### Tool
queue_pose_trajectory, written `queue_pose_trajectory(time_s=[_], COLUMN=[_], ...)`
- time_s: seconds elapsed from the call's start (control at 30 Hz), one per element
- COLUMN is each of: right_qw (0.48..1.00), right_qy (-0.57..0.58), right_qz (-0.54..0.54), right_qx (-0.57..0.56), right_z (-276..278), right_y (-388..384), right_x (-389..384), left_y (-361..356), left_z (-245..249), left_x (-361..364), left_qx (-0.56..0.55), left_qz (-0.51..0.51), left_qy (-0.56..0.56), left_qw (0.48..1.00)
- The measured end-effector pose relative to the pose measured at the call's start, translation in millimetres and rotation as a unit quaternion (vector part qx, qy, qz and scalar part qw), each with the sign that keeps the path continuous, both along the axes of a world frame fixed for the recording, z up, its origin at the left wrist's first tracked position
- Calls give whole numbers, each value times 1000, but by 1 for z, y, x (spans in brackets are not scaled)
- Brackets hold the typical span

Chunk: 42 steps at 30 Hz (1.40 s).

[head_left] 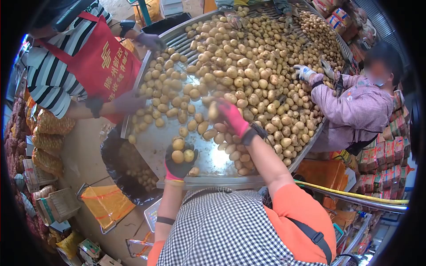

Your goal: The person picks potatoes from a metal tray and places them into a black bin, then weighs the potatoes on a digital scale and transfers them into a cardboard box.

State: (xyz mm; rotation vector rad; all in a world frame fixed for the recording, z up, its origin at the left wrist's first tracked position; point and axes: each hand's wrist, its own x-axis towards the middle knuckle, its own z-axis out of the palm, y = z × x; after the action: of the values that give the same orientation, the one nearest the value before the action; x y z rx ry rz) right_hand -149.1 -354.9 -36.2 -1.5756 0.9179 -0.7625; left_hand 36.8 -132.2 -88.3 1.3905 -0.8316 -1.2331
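Palm up at the near edge of the metal sorting table [146, 153], my left hand [175, 167] cups several potatoes [177, 156] in a black and pink glove. My right hand [233, 117], in a pink glove, is blurred by motion over the table's middle. Its fingers are closed on a potato [214, 111], and a second one beside the fingertips is too smeared to make out. Around and beyond my right hand lies a large heap of loose potatoes [262, 80]. A smaller scatter of potatoes lies on the bare metal to the left.
Left of the table, a person in a red apron [108, 62] reaches over it with gloved hands. At the right, a person in a checked jacket [350, 104] touches the heap. A black-lined bin [111, 153] with potatoes stands below the left edge, near an orange sling stool [106, 206].
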Motion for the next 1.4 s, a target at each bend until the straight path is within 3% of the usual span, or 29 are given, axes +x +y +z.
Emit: queue_pose_trajectory(time_s=[0.03, 0.07, 0.1, 0.13, 0.17, 0.2, 0.23, 0.27, 0.3, 0.4, 0.53, 0.6, 0.63, 0.7, 0.8, 0.87, 0.93, 1.03, 1.1, 1.13, 1.17, 1.2, 1.23, 1.27, 1.3, 1.33, 1.37, 1.4], right_qw=[968, 874, 873, 867, 860, 977, 976, 975, 869, 844, 857, 904, 949, 948, 950, 951, 845, 802, 774, 822, 821, 893, 940, 911, 871, 827, 827, 793], right_qy=[-143, -278, -276, -242, -206, -21, -21, 221, 437, 489, 468, 387, 276, 152, 239, 280, 489, 581, 597, 535, 537, 435, 321, 378, 429, 505, 502, 551], right_qz=[4, 4, 1, -20, -40, -60, -60, 17, 94, 140, 153, 132, 146, 280, 193, -78, -110, -19, 24, 13, 15, 66, 117, 141, 165, 232, 237, 251], right_qx=[206, 399, 403, 435, 465, 205, 209, 0, -211, -171, -153, -129, -43, 26, -56, -102, -187, -136, -209, -194, -194, -99, 1, -87, -173, -85, -82, -70], right_z=[35, 53, 45, 29, 9, -22, -20, -9, -3, 0, 11, 16, 22, 27, 38, 46, 50, 37, 48, 58, 58, 58, 56, 51, 43, 37, 39, 43], right_y=[4, 8, 4, -11, -27, -45, -43, -40, -38, -40, -44, -32, -23, -4, -25, -77, -135, -176, -174, -163, -151, -138, -125, -110, -96, -94, -87, -83], right_x=[-5, -11, -16, -19, -19, -1, 16, 32, 44, 63, 51, 41, 31, 15, 3, 9, 2, 2, 6, 2, -3, -9, -15, -20, -22, -19, -14, -11], left_y=[4, 4, 1, -1, -2, -3, -3, -3, -3, -2, -9, -15, -16, -24, -31, -28, -32, -35, -36, -36, -36, -38, -38, -38, -37, -38, -39, -41], left_z=[-7, -3, 6, 12, 13, 13, 13, 11, 7, -5, 9, 5, 3, 15, 24, 31, 39, 69, 77, 78, 78, 70, 57, 50, 59, 69, 76, 76], left_x=[0, 0, 1, 1, 1, 0, 0, 0, 1, 2, -4, -5, -5, -8, -7, -4, -6, -14, -18, -19, -20, -18, -15, -13, -16, -20, -21, -19], left_qx=[-22, -17, -17, -17, -13, -21, -30, -28, -22, -5, 9, 1, -4, 13, -62, -50, -45, -33, -25, -14, -3, -2, -32, -53, -44, -42, -39, -36], left_qz=[35, 35, 56, 75, 77, 72, 68, 71, 69, 63, 57, 44, 39, 64, 0, 21, 27, 47, 60, 70, 80, 82, 42, -4, -1, 78, 151, 153], left_qy=[125, 127, 401, 641, 642, 652, 661, 660, 651, 622, 622, 607, 589, 606, 663, 540, 524, 519, 533, 506, 478, 480, 143, -212, -212, 122, 440, 438], left_qw=[991, 991, 914, 763, 763, 755, 747, 747, 756, 780, 781, 793, 807, 793, 746, 840, 850, 853, 843, 860, 875, 874, 988, 976, 976, 989, 885, 885])
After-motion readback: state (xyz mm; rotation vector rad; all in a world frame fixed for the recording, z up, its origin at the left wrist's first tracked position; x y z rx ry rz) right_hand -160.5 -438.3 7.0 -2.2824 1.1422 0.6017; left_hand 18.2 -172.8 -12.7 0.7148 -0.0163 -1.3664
